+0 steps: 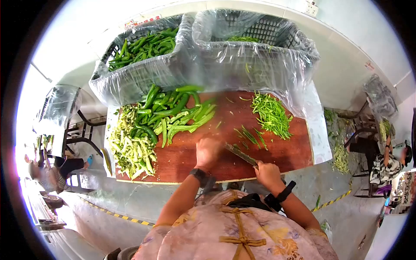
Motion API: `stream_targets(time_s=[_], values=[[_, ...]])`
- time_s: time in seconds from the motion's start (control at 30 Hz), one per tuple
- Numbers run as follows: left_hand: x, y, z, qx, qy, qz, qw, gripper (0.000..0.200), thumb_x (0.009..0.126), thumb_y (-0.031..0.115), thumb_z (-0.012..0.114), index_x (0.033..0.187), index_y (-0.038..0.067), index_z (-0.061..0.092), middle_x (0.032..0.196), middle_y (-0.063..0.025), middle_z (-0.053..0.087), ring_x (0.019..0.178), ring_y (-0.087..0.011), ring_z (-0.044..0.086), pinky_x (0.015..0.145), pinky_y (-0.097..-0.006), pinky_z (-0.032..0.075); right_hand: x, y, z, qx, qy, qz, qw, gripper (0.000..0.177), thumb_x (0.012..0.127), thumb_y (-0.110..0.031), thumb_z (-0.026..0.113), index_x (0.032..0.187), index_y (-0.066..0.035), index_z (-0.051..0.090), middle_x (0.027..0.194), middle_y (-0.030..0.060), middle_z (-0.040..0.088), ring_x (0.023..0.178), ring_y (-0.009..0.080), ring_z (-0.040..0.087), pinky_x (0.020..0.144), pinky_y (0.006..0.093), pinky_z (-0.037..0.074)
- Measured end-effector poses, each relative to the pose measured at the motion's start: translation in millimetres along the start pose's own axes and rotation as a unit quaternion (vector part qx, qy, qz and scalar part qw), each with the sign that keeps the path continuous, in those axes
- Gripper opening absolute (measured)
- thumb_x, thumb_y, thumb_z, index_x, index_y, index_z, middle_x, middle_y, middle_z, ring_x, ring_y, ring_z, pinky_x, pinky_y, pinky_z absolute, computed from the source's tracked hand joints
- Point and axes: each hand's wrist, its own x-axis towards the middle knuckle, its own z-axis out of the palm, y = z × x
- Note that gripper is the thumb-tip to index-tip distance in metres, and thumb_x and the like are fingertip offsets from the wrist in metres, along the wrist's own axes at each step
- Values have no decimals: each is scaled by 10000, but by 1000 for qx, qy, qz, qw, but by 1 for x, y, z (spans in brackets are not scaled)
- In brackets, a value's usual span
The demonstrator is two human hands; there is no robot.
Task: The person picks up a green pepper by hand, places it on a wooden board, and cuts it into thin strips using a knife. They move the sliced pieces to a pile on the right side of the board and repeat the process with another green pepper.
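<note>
Right hand (268, 173) is closed round the handle of the broad grey metal knife (241, 154). The blade is flat and dull, angled up-left toward the left hand (208, 151).

Left hand: fingers curled down, knuckles up, pressed on the red-brown wooden cutting board (277, 151) just beside the blade tip. Cannot tell if anything is pinned under it. Black straps on both wrists.

- Just beyond the blade: a few thin green pepper slivers (249, 135), flat on the smooth board.
- Further out from the right hand: loose heap of fine green pepper strips (271, 115), stringy.
- Beyond the left hand: pile of whole glossy green peppers (173, 112), long, smooth, curved.
- Outward, left of that hand: pale yellow-green heap of pepper trimmings (130, 147), rough and crumbly.

Past the board's far edge are two lattice plastic crates lined with crinkled clear film. The full grey crate (130, 82) beyond the left hand holds whole green peppers. The nearly empty grey crate (260, 65) sits beyond the right hand.
</note>
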Motion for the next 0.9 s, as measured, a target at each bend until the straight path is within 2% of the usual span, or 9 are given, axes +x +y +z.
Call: stream_targets(time_s=[0.03, 0.17, 0.23, 0.3, 0.37, 0.43, 0.53, 0.6, 0.9], values=[[-3, -1, -3, -10, 24, -4, 1000, 37, 771, 111, 601, 794, 108, 629, 822, -74, 579, 807, -295, 531, 696, -413, 392, 1, 1, 2, -2, 2, 0, 1000, 229, 844, -256, 584, 884, -35, 625, 636, 177, 610, 622, 364, 610, 577, 460, 486], [-16, -17, 5, -9, 17, 14, 1000, 48, 769, 123, 615, 809, 116, 640, 822, -67, 582, 805, -288, 536, 700, -406, 396, 0, 2, 1, 24, 8, 19, 1000, 224, 841, -252, 587, 878, -35, 630, 642, 183, 609, 628, 369, 609, 588, 475, 483], [-17, -10, 6, 6, -36, 6, 999, 69, 764, 127, 626, 829, 118, 648, 838, -57, 596, 824, -283, 547, 718, -405, 406, 0, -1, -4, 51, 23, 29, 998, 230, 842, -254, 584, 853, -29, 628, 644, 190, 606, 632, 378, 606, 593, 479, 481], [-15, -8, 13, 4, -45, 24, 999, 90, 754, 110, 635, 843, 113, 649, 868, -59, 609, 848, -281, 559, 734, -402, 419, 2, -1, -5, 78, 37, 41, 995, 238, 842, -255, 580, 827, -22, 626, 646, 197, 603, 636, 387, 603, 599, 484, 479], [-11, -4, 24, -72, -40, 79, 993, 124, 743, 80, 637, 864, 103, 646, 892, -72, 614, 856, -286, 563, 735, -399, 430, 8, 1, -5, 136, 52, 25, 989, 267, 844, -265, 572, 786, -8, 619, 663, 215, 602, 657, 404, 596, 617, 491, 476], [-7, 0, 34, -92, -28, 98, 991, 160, 734, 57, 635, 891, 87, 639, 894, -88, 610, 853, -293, 563, 727, -397, 433, 13, -2, -5, 127, 35, 38, 991, 275, 844, -267, 572, 784, -3, 617, 669, 219, 601, 664, 406, 594, 623, 491, 473], [0, 5, 46, -109, -14, 114, 987, 164, 717, 49, 629, 880, 67, 623, 873, -97, 598, 843, -301, 559, 727, -404, 433, 16, -3, -1, 115, 20, 46, 992, 285, 844, -269, 571, 781, 5, 614, 677, 225, 600, 673, 412, 590, 629, 494, 468], [2, 6, 49, -126, -12, 129, 984, 87, 711, 35, 603, 791, 59, 580, 791, -106, 542, 762, -315, 527, 680, -420, 419, 18, -3, 4, 113, 20, 40, 993, 285, 844, -268, 571, 781, 7, 613, 680, 227, 600, 675, 414, 588, 630, 496, 466], [1, 7, 54, -126, -4, 124, 984, 83, 708, 27, 599, 775, 68, 571, 760, -93, 517, 758, -304, 517, 675, -408, 415, 21, -4, 3, 129, 20, 41, 991, 273, 846, -246, 569, 754, 10, 597, 670, 236, 589, 665, 421, 584, 619, 497, 460]])
